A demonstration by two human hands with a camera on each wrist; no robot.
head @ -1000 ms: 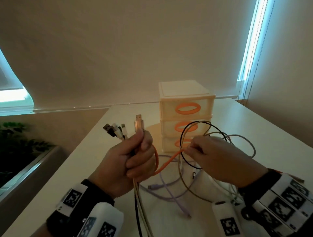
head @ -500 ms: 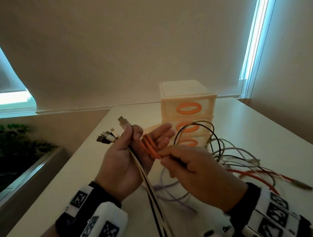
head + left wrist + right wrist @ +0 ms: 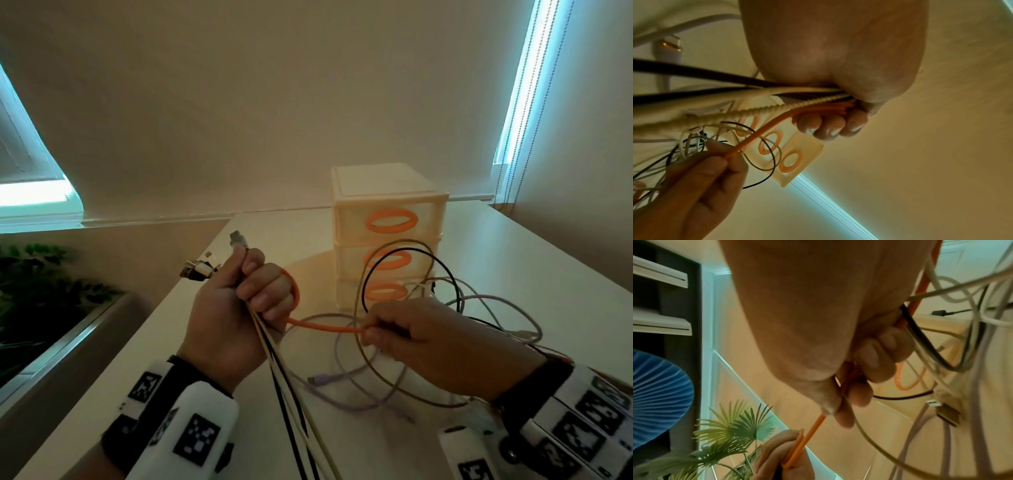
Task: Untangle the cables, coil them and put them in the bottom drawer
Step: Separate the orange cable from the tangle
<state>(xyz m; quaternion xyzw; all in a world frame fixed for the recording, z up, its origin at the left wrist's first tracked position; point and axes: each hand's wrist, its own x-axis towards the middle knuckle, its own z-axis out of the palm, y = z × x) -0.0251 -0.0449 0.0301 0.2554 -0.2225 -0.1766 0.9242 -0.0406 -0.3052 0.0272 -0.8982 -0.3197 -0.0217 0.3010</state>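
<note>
- My left hand [image 3: 236,308] is fisted round a bundle of cable ends: several plugs [image 3: 200,270] stick up past the thumb side, and pale and black strands [image 3: 287,394] run down out of the fist toward me.
- The orange cable [image 3: 325,328] loops round the outside of that fist, then runs nearly level across to my right hand [image 3: 421,342], whose thumb and forefinger pinch it. The right wrist view shows the pinch clearly and also a black strand and a tan one passing under the curled fingers; I cannot tell whether those are truly held or only lying against them.
- Judging by the loop on the left fist, I am winding the orange cable into a coil, and only the first turns are on.
- Most of the job is left. A loose heap of cables [image 3: 479,308] lies on the table [image 3: 548,274] behind and beside my right hand: a black loop and a tan loop standing up, a lilac cable [image 3: 342,380] trailing across the tabletop with its plug lying near the middle.
- The drawer unit [image 3: 387,212] stands just beyond the heap. The orange handle of the bottom drawer [image 3: 387,292] shows through the standing loops, and all three drawers look closed, so nothing has gone in that I can see.
- What's left: finish this coil, free and coil the rest, open the bottom drawer and stow them.
</note>
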